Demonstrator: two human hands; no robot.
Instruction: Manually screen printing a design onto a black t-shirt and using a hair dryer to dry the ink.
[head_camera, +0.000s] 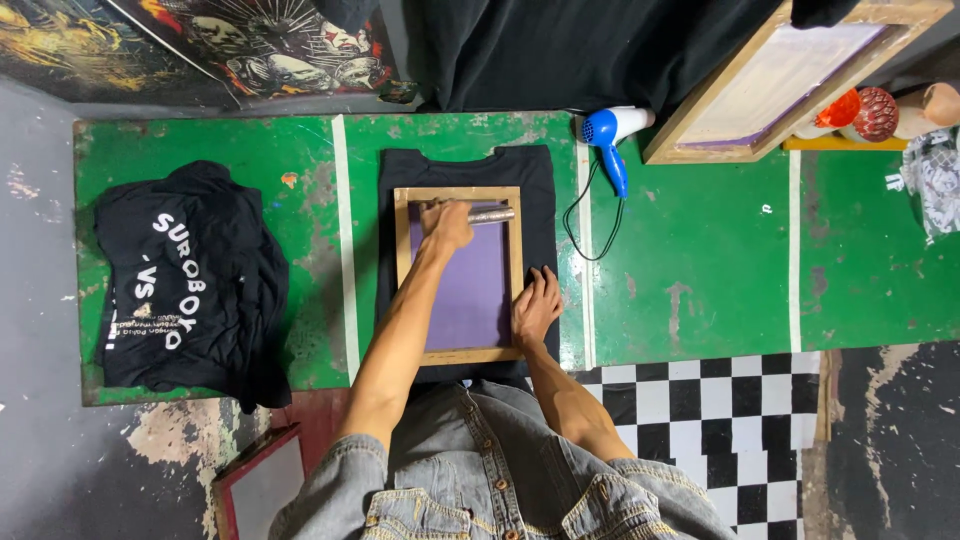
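Observation:
A wooden screen-printing frame (402, 270) with purple mesh (470, 290) lies on a black T-shirt (540, 180) spread flat on the green table (700, 260). My left hand (446, 226) is closed on a squeegee (492, 214) with a silvery bar, at the far end of the mesh. My right hand (537, 306) rests flat with fingers spread on the frame's right rail, near its front corner. Both sleeves are denim.
A pile of black printed shirts (190, 285) lies on the table's left. A blue-and-white hair dryer (611, 135) with its cord sits right of the shirt. A second wooden screen frame (790, 75) and some containers (870, 112) stand at the back right. A checkered surface (720, 410) lies at front right.

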